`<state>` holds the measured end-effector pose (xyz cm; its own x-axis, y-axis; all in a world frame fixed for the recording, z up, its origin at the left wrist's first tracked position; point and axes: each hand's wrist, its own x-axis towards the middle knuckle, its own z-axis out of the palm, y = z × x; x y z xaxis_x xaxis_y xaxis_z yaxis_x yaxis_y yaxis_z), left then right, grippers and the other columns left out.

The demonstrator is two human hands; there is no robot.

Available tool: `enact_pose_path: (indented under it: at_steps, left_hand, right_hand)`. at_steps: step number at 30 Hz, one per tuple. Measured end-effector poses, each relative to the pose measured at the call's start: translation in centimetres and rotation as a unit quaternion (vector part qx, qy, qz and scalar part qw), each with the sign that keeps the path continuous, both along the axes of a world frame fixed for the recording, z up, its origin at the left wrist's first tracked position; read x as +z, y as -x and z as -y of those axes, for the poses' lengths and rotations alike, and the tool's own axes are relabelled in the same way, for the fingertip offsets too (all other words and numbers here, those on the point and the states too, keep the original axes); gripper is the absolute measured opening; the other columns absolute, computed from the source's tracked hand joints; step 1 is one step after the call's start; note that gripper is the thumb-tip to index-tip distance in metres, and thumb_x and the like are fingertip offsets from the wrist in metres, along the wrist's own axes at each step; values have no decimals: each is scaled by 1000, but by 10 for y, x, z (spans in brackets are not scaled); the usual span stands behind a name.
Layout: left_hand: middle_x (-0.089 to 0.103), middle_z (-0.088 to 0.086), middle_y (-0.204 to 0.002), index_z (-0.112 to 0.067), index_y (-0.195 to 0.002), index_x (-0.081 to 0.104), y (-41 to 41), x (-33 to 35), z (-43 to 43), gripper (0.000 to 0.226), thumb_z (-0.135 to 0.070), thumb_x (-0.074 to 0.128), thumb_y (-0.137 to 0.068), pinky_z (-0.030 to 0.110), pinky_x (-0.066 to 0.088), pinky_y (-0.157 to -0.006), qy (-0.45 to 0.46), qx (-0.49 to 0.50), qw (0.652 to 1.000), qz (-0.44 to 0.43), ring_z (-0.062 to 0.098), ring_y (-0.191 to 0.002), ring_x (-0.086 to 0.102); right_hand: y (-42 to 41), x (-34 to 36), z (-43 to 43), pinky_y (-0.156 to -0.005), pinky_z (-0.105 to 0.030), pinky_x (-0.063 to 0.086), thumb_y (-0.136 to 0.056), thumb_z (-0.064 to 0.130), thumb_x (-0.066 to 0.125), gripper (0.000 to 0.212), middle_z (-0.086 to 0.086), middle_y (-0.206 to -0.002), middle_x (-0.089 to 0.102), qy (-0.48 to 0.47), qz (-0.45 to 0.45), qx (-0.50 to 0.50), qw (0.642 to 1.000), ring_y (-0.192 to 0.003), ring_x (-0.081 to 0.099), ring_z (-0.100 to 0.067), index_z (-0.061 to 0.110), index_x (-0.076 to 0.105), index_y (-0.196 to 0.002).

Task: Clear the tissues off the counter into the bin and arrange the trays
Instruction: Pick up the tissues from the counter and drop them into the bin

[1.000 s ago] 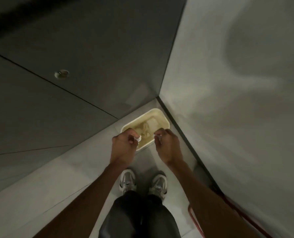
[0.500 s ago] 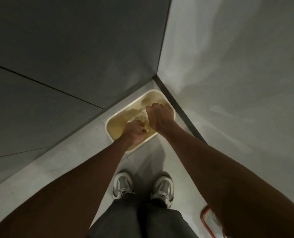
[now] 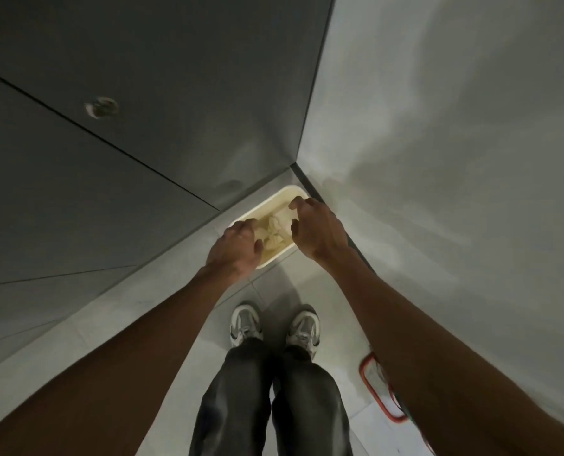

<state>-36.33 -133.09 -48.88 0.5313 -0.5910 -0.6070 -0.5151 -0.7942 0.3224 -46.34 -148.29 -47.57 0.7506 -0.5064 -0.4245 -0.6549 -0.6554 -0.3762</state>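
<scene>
Standing in corner: pale wall (image 3: 438, 159) right, grey cupboard (image 3: 142, 93) left, pale floor (image 3: 307, 284) below. Cream bin (image 3: 286, 189) on floor, pushed into corner. Left hand (image 3: 238, 246) over bin's near left edge, fingers (image 3: 257, 246) bent down; cannot tell if holding anything. Right hand (image 3: 318, 232) above bin's right side, fingers (image 3: 295, 203) loosely bent, nothing seen in them. Red-edged thing (image 3: 377, 390) on floor, partly behind right arm. Shoes (image 3: 245, 324) near bin. Tissues (image 3: 274, 232) crumpled inside bin, between hands.

Worn on the head, wide-angle, pointed steeply down along the body to the floor (image 3: 333, 291). Shoes (image 3: 245, 324) low in the middle, bin (image 3: 284, 189) in the corner just ahead of them, close beneath. Dark panel (image 3: 109, 192) leaning away left, pale wall (image 3: 438, 159) right, both bowed by the lens.
</scene>
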Motion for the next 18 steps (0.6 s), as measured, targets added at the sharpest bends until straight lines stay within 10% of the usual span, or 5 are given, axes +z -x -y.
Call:
enact_pose_path:
  at_steps: [18]
  left_hand:
    - [54, 4, -148, -25, -150, 43, 48, 410, -83, 49, -32, 56, -104, 47, 52, -104, 214, 145, 964, 68, 28, -130, 56]
  right_hand:
    - [71, 404, -52, -94, -33, 57, -102, 32, 62, 33, 2, -138, 63, 8, 183, -34, 982, -123, 60, -20, 29, 57, -134]
